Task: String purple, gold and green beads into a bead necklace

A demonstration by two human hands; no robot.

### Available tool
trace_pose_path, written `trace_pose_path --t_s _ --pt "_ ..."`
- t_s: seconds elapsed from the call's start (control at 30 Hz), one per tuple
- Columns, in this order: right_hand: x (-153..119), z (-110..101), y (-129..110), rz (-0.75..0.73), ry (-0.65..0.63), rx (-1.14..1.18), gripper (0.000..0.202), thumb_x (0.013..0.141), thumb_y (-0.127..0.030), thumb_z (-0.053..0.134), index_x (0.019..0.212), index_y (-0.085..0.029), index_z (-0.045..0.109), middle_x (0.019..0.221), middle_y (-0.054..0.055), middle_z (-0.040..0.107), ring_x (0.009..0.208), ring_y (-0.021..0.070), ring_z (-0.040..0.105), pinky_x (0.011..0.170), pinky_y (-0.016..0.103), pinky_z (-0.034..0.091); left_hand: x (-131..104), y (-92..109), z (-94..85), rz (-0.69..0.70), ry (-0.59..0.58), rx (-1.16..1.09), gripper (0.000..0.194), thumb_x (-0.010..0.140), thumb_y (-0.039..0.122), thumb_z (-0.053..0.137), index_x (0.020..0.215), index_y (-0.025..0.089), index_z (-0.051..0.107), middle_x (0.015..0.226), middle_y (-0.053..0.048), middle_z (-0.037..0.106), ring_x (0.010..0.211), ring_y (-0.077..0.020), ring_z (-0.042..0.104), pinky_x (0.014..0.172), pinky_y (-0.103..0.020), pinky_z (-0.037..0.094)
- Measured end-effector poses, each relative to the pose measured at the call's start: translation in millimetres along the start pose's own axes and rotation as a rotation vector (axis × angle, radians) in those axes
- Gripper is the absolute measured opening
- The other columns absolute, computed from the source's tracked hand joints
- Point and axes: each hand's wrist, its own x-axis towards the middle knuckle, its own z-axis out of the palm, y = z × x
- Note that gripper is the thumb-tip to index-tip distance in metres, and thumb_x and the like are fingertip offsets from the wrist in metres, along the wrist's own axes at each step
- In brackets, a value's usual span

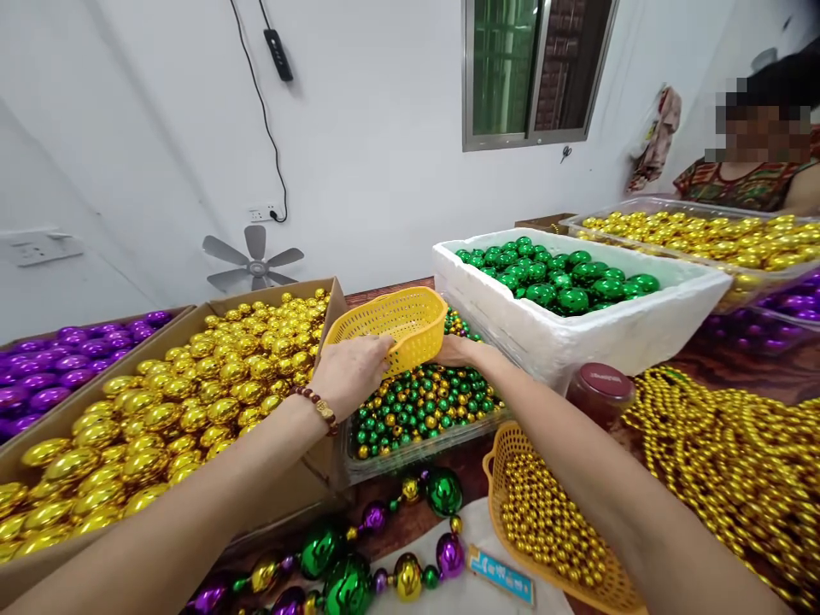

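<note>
A yellow perforated plastic basket (421, 340) is held tilted above a clear tray (423, 437) of small green and gold beads (436, 401). My left hand (355, 371) grips the near left rim of the basket, with a beaded bracelet on the wrist. At the basket's right end my right hand (465, 350) holds it from the side, its fingers mostly hidden. Below lies a string of large green, gold and purple beads (346, 581). An orange basket (506, 453) with small gold beads (551, 521) stands under my right forearm.
Left are cardboard boxes of gold egg-shaped beads (192, 401) and purple ones (70, 363). A white foam box (641, 337) holds green ones. Gold bead strings (723, 461), a red-lidded jar (602, 393) and a blue packet (500, 576) lie about. A person (743, 184) sits far right.
</note>
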Motion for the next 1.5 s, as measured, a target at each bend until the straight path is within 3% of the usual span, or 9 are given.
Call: trace_pose_path --t_s 0.17,0.33,0.47,0.6,0.8,1.07,1.3,1.5 --pt "-37 2 7 -0.018 -0.034 0.034 0.026 0.096 -0.033 0.057 0.115 -0.017 0.062 0.117 0.008 0.063 0.100 0.0220 0.064 0.087 0.043 0.053 -6 12 4.2 0.009 -0.021 0.009 0.014 0.085 0.021 0.051 0.094 0.020 0.061 0.090 -0.008 0.070 0.081 -0.0273 0.068 0.062 -0.033 0.046" --pt "-75 -9 1 -0.055 0.082 -0.002 0.029 0.096 -0.034 0.056 0.119 -0.017 0.061 0.124 0.009 0.061 0.111 0.0251 0.059 0.095 0.049 0.047 -9 24 9.3 0.027 -0.027 0.003 0.015 0.087 0.020 0.048 0.096 0.019 0.061 0.091 -0.009 0.069 0.081 -0.0273 0.067 0.062 -0.033 0.046" --pt "-98 -12 -12 -0.012 0.171 -0.077 0.025 0.096 -0.033 0.055 0.114 -0.017 0.063 0.120 0.008 0.063 0.113 0.0254 0.057 0.098 0.051 0.043 -8 33 8.2 0.022 0.018 0.000 0.020 0.088 0.022 0.049 0.105 0.018 0.058 0.097 -0.011 0.067 0.091 -0.0279 0.065 0.071 -0.036 0.046" --pt "-102 -1 -38 0.034 0.212 -0.133 0.024 0.096 -0.035 0.056 0.109 -0.016 0.064 0.114 0.007 0.065 0.108 0.0241 0.060 0.097 0.050 0.044 -10 28 2.1 0.009 0.046 0.015 0.024 0.088 0.025 0.051 0.109 0.017 0.057 0.103 -0.013 0.066 0.100 -0.0312 0.062 0.081 -0.042 0.043" --pt "-90 18 -69 0.148 0.285 -0.167 0.025 0.095 -0.033 0.058 0.111 -0.015 0.063 0.116 0.008 0.064 0.106 0.0237 0.061 0.093 0.048 0.048 -27 14 4.5 0.036 -0.003 0.022 0.017 0.090 0.017 0.043 0.094 0.015 0.059 0.088 -0.012 0.068 0.083 -0.0286 0.066 0.069 -0.037 0.044" --pt "-108 21 -61 0.127 0.408 -0.129 0.023 0.094 -0.033 0.059 0.109 -0.015 0.064 0.115 0.007 0.065 0.107 0.0237 0.061 0.095 0.049 0.046 -44 9 18.7 0.112 -0.022 -0.072 0.017 0.092 0.017 0.043 0.096 0.017 0.060 0.091 -0.010 0.069 0.086 -0.0241 0.067 0.070 -0.032 0.046" --pt "-141 21 -55 0.145 0.533 -0.001 0.020 0.094 -0.030 0.059 0.105 -0.015 0.065 0.109 0.006 0.066 0.107 0.0238 0.060 0.098 0.050 0.042 -41 3 7.8 0.119 0.033 -0.080 0.036 0.088 0.033 0.055 0.121 0.019 0.053 0.114 -0.013 0.066 0.106 -0.0288 0.061 0.084 -0.038 0.044" --pt "-167 24 -70 0.104 0.573 0.127 0.017 0.092 -0.026 0.061 0.106 -0.017 0.066 0.100 0.005 0.069 0.099 0.0216 0.060 0.089 0.037 0.044 -47 9 1.9 0.138 0.077 -0.051 0.028 0.088 0.027 0.053 0.114 0.018 0.057 0.103 -0.012 0.068 0.099 -0.0290 0.063 0.083 -0.040 0.042"
